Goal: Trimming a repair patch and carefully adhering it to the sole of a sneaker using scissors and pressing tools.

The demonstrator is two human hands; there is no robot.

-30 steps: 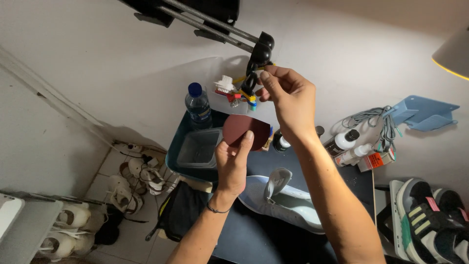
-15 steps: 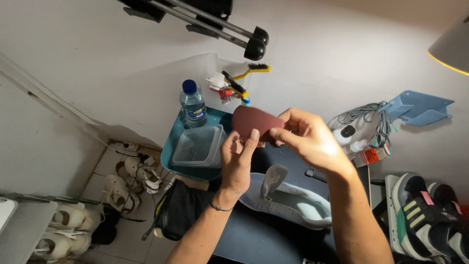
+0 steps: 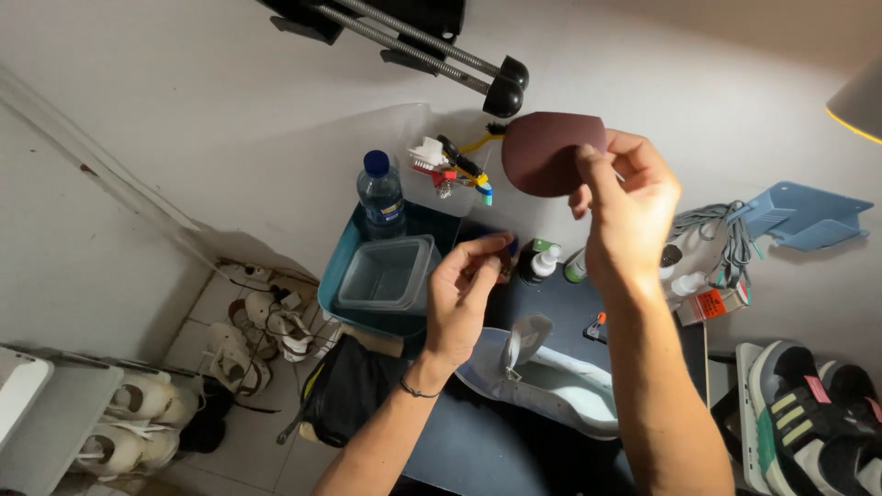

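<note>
My right hand (image 3: 625, 207) is raised in front of the wall and pinches a rounded dark maroon sheet (image 3: 549, 152), like a piece of sandpaper. My left hand (image 3: 464, 289) is lower, fingers curled with the tips together, holding nothing that I can make out; it hovers over the dark blue table (image 3: 570, 308). Below both hands a pale blue and white sneaker (image 3: 542, 377) lies on the table with its tongue up.
A teal tub (image 3: 344, 276) holds a clear container (image 3: 386, 274) and a water bottle (image 3: 380, 195). Brushes (image 3: 450, 165) hang on the wall. Small bottles (image 3: 542, 262) stand behind the sneaker. Shoes (image 3: 808, 404) lie at right, more pairs on the floor (image 3: 248, 335) at left.
My right hand took the maroon sheet from my left hand and lifted it up toward the wall. My left hand let go and dropped slightly.
</note>
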